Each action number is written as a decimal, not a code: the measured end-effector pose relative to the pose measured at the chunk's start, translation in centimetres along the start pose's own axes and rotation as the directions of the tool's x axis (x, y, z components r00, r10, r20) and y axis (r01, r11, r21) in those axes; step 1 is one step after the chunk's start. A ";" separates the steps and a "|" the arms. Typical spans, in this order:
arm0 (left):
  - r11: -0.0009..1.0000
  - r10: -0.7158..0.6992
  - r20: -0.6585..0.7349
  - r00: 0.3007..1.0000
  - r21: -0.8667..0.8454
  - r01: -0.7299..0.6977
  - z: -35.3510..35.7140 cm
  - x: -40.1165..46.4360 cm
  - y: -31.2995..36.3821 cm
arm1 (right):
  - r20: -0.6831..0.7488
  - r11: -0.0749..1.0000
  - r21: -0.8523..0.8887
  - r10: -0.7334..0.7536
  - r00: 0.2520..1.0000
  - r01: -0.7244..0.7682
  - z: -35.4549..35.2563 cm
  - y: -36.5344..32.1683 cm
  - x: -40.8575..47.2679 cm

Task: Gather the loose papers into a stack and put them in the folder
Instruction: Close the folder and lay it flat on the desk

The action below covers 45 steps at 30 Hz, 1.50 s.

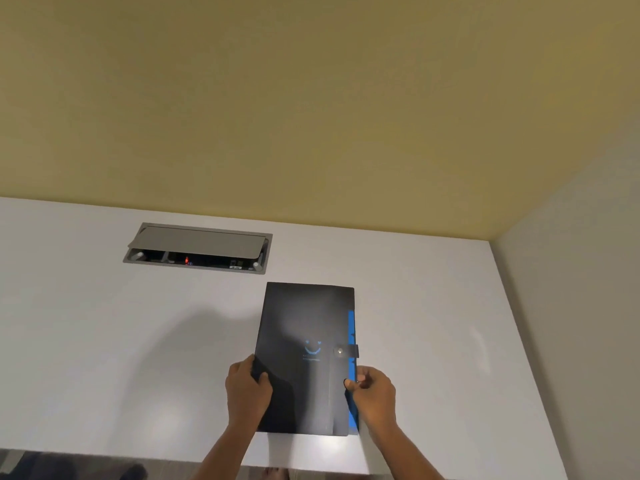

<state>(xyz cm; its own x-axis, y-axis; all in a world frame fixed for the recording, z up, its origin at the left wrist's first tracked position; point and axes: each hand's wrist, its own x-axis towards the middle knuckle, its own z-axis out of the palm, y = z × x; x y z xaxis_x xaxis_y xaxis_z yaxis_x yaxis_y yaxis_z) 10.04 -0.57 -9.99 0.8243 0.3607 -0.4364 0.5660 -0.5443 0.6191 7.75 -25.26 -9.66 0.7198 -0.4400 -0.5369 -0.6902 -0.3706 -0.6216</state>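
Two hands on the black folder (304,358), lower centre of the white bench (104,341) — left hand (247,389) pinching its left edge, right hand (374,393) pinching the blue-tabbed right edge. Snap looks fastened, no loose papers visible — I'd square it gently.

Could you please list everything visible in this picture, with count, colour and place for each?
folder: one, black with a blue smile mark, blue tabs along its right edge and a snap strap; flat on the table, near the front edge.
loose papers: none visible.
table: one, white, against the walls.
cable box: one, grey, lid partly raised; set into the table, behind and left of the folder.
wall: yellowish behind, grey at right.
hands: left hand on the folder's lower left edge; right hand pinching its right edge.
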 end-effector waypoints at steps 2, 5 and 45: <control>1.000 0.021 0.011 1.000 -0.018 -0.020 0.3 1.3 1.6 | -0.007 1.000 0.020 -0.023 1.000 0.023 -0.4 -1.1 1.5; 0.998 0.044 0.012 0.999 -0.048 -0.044 0.5 3.8 4.1 | -0.001 0.997 0.060 -0.053 0.999 0.052 -0.7 -3.5 3.7; 0.817 0.516 -0.018 0.856 0.310 -0.486 -4.7 8.8 10.9 | -0.020 0.768 -0.410 -0.547 0.837 0.492 -7.5 -13.0 7.4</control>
<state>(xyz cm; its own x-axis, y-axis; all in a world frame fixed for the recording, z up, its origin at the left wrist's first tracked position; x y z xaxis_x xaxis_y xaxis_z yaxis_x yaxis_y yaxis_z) 23.55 0.23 -3.98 0.9983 0.0410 -0.0425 0.0571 -0.8549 0.5156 21.48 -29.82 -1.24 0.9784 -0.1821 -0.0982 -0.2067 -0.8364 -0.5076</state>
